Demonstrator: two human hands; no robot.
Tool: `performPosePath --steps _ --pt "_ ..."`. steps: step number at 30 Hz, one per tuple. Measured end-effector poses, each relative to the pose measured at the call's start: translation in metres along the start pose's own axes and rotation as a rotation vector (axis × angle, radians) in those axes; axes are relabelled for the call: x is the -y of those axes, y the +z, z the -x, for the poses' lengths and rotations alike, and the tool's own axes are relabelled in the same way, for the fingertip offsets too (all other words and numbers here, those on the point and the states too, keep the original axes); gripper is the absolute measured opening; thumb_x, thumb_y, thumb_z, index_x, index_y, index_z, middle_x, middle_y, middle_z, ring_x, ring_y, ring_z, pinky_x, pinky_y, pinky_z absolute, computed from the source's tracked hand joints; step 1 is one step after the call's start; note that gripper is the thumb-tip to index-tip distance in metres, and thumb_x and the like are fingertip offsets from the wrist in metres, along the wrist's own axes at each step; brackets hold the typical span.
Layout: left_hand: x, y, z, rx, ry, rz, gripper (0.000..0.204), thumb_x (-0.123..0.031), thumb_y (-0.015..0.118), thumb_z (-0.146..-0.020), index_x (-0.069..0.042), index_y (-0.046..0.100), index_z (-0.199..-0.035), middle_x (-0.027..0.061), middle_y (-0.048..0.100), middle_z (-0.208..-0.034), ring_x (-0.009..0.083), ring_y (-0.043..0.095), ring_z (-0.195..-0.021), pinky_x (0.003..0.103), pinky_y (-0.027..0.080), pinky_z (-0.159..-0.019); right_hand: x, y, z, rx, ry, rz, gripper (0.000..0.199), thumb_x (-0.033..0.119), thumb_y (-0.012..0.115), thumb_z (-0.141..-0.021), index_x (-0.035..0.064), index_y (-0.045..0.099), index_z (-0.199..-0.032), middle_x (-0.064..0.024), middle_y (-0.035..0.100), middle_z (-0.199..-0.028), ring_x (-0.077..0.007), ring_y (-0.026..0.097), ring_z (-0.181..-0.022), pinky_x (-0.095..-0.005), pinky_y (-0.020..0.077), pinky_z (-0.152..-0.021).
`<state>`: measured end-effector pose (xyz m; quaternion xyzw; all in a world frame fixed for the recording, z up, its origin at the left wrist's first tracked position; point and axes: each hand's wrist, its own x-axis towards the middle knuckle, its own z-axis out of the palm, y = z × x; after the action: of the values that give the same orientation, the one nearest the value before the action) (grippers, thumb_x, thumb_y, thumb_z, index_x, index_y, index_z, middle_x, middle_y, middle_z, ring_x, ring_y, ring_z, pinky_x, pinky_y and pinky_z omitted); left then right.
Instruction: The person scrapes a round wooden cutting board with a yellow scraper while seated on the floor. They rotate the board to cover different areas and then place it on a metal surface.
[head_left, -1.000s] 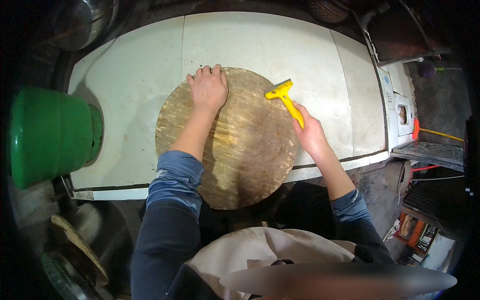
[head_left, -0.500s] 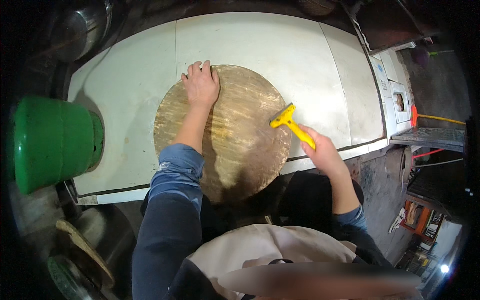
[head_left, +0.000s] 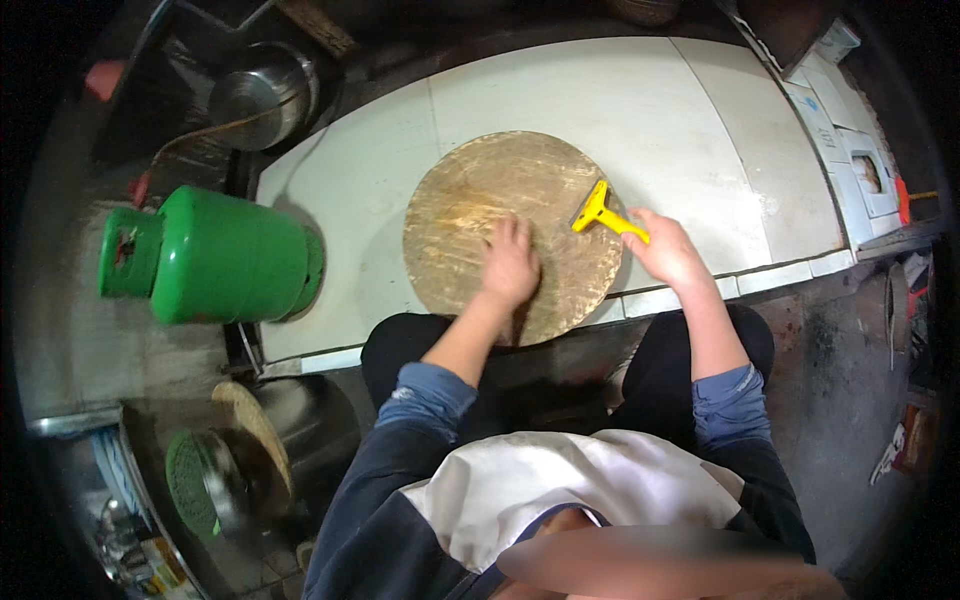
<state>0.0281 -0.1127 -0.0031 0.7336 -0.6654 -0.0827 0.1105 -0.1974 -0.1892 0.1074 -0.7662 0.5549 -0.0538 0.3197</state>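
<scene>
We see a round wooden board (head_left: 452,245) at the centre of the frame, lying on a white surface (head_left: 680,150), its lower rim reaching the surface's front edge. The two hands are apart. The left hand (head_left: 512,268) lies palm down over the lower middle of the board, its fingers extended and slightly spread; we cannot determine how firmly it presses. The right hand (head_left: 667,252), just beyond the board's right rim, is wrapped around the handle of a yellow scraper (head_left: 600,208). We note that the scraper's head is over the right part of the board, with its blade facing left; whether the blade touches the wood we cannot tell.

At the left of the frame, we find a green gas cylinder (head_left: 230,260) tipped on its side, its base end over the left end of the surface. A round metal pan (head_left: 262,95) is at the upper left. Along the bottom we see the person's pale apron (head_left: 570,475), and above it the rolled blue sleeves (head_left: 428,395) of both forearms. At the right, an orange object (head_left: 902,200) stands beside white tiles (head_left: 850,150).
</scene>
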Motion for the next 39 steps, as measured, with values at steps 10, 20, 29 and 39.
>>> performPosePath --steps 10,20,29,39 --pt "-0.069 -0.015 0.148 0.331 0.403 0.524 0.013 -0.014 0.059 -0.076 -0.003 0.06 -0.083 0.0146 0.061 -0.079 0.033 0.058 -0.075 0.039 0.047 -0.067 0.003 0.003 0.022 -0.088 -0.172 -0.053 0.037 0.019 0.059 -0.08 0.0037 0.052 -0.113 -0.02 0.061 -0.095 -0.0328 0.059 -0.09 -0.0364 0.0456 -0.079" --pt "-0.03 -0.015 0.163 0.406 0.066 0.383 0.02 -0.023 0.056 -0.082 -0.005 0.059 -0.088 0.0163 0.061 -0.079 0.0334 0.058 -0.076 0.042 0.046 -0.065 0.03 0.029 0.04 -0.212 -0.302 -0.227 0.038 0.02 0.06 -0.079 0.0103 0.051 -0.115 -0.02 0.06 -0.095 -0.0338 0.058 -0.09 -0.0389 0.0456 -0.078" --pt "-0.004 -0.004 0.176 0.566 -0.09 0.298 0.039 -0.029 0.057 -0.081 -0.002 0.052 -0.108 0.0181 0.062 -0.092 0.0338 0.059 -0.087 0.04 0.046 -0.074 -0.011 0.0 0.01 -0.439 0.156 0.01 0.04 0.022 0.055 -0.082 0.0107 0.045 -0.119 -0.0219 0.059 -0.098 -0.0331 0.057 -0.094 -0.0404 0.045 -0.082" --pt "-0.014 0.014 0.164 0.712 0.017 0.26 0.039 -0.029 0.058 -0.081 -0.004 0.052 -0.109 0.0189 0.061 -0.091 0.0345 0.057 -0.09 0.041 0.046 -0.077 0.014 0.046 0.032 0.045 -0.013 0.095 0.035 0.023 0.052 -0.083 0.0025 0.048 -0.112 -0.0178 0.06 -0.096 -0.0318 0.058 -0.09 -0.0399 0.0466 -0.078"
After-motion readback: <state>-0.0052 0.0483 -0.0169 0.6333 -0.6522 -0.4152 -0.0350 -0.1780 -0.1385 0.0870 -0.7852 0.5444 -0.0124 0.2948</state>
